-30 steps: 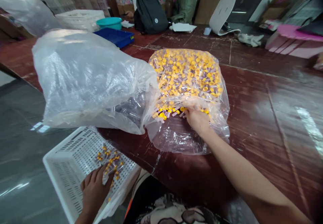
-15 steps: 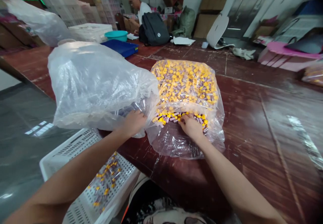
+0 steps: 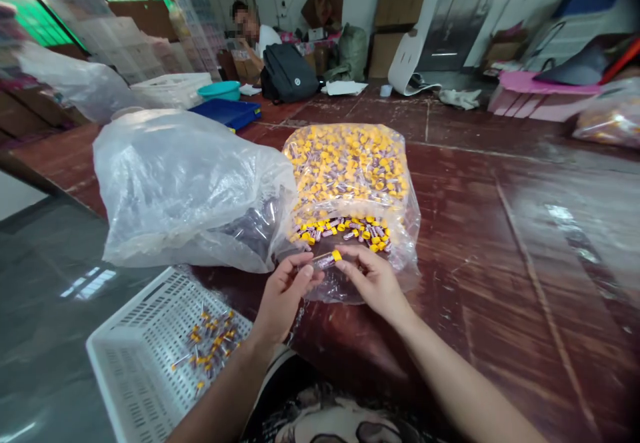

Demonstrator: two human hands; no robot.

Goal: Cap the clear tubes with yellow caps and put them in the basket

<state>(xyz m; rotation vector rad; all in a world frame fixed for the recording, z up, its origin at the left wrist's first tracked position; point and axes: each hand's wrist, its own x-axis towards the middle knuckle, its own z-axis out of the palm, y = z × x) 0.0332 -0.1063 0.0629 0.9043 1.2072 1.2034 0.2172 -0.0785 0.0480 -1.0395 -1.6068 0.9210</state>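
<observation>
- The left hand (image 3: 285, 296) and right hand (image 3: 373, 282) were partly closed, their fingertips gripping one yellow-capped vial (image 3: 326, 260) between them, above the desk (image 3: 500, 230).
- A clear plastic bag (image 3: 347, 176) of yellow-capped vials lay on the desk just beyond the hands.
- A second plastic bag (image 3: 185, 190) touched its left side.
- A white perforated crate (image 3: 145, 363) holding loose vials (image 3: 207, 343) sat left of the desk.

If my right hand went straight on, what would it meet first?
Your right hand meets the capped tube first, which it already touches; your left hand probably lies beyond it.
</observation>
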